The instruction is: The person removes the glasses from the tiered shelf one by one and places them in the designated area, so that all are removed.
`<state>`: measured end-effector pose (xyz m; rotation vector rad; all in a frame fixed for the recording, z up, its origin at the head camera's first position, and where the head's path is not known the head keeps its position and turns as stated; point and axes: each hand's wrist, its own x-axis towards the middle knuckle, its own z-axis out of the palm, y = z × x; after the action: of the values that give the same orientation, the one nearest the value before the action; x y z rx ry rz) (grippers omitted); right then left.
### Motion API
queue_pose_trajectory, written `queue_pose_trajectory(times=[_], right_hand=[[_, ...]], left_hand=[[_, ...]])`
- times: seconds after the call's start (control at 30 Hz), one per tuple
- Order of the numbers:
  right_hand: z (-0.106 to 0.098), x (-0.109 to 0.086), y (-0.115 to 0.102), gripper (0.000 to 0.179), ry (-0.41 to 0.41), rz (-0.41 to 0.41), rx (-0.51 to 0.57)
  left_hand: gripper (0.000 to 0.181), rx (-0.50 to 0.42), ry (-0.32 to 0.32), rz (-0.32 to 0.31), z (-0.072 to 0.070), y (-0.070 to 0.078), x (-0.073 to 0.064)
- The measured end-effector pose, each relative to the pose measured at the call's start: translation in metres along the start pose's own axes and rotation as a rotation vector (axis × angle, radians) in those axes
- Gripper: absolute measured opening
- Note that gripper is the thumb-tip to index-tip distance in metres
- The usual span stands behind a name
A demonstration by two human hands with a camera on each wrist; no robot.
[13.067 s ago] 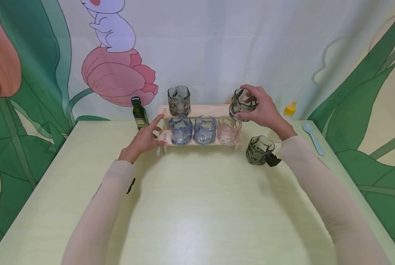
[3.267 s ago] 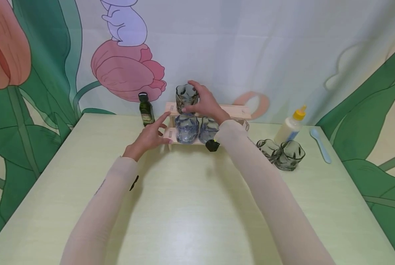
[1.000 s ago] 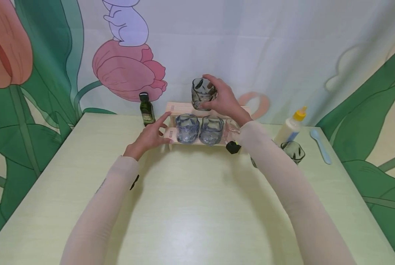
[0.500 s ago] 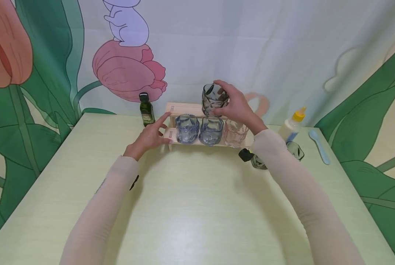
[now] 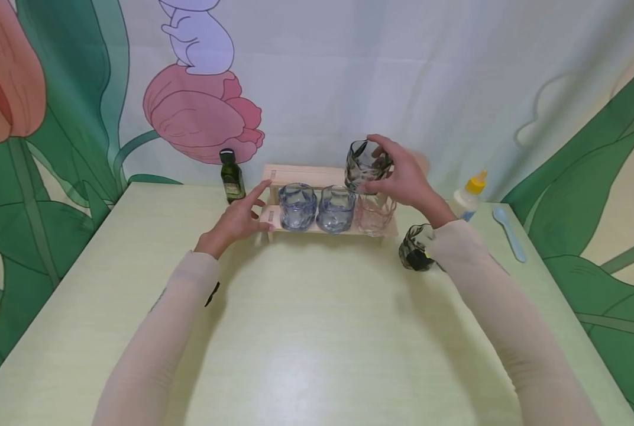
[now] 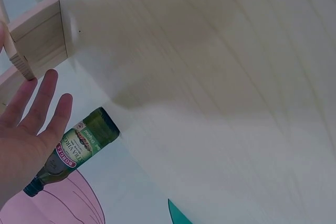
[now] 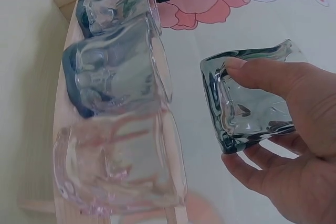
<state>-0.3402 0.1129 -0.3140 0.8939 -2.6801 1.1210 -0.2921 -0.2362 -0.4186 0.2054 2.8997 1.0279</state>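
A grey glass tumbler (image 5: 358,170) is pinched between the thumb and fingers of my right hand (image 5: 406,182), over the right end of the two-step wooden rack (image 5: 301,174). In the right wrist view the tumbler (image 7: 252,106) has a thick, wavy wall. Two blue tumblers, one at the left (image 5: 297,207) and one in the middle (image 5: 336,210), stand on the lower step beside a pink tumbler (image 5: 375,216). My left hand (image 5: 233,223) rests against the rack's left end, fingers spread and mostly straight; the left wrist view shows a fingertip at the rack's wooden edge (image 6: 39,35).
A dark green olive oil bottle (image 5: 232,177) stands left of the rack. On the table's right are a grey tumbler (image 5: 410,251) partly behind my sleeve, a yellow-capped bottle (image 5: 468,195) and a light blue spoon (image 5: 510,234). A printed curtain (image 5: 317,77) hangs behind.
My right hand has lifted the grey tumbler off the upper step's left end and carried it right. Earlier, another grey tumbler was moved to the table's right. The left hand has stayed at the rack.
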Motion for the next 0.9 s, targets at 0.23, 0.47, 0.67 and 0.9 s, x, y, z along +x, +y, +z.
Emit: queue_pose_trajectory(times=[0.23, 0.47, 0.67, 0.9], right_hand=[[-0.013, -0.015, 0.006, 0.093, 0.02, 0.012, -0.021], [-0.024, -0.028, 0.013, 0.093, 0.022, 0.065, -0.027], [-0.032, -0.041, 0.019, 0.092, 0.032, 0.111, -0.025], [-0.041, -0.056, 0.027, 0.091, 0.052, 0.138, -0.017]], left_hand=[[0.105, -0.007, 0.0, 0.005, 0.0, 0.001, -0.001], [0.105, 0.003, -0.003, -0.009, -0.001, 0.001, 0.0], [0.105, 0.006, -0.005, -0.008, -0.001, 0.001, 0.0], [0.105, 0.007, -0.005, -0.006, -0.001, 0.002, -0.001]])
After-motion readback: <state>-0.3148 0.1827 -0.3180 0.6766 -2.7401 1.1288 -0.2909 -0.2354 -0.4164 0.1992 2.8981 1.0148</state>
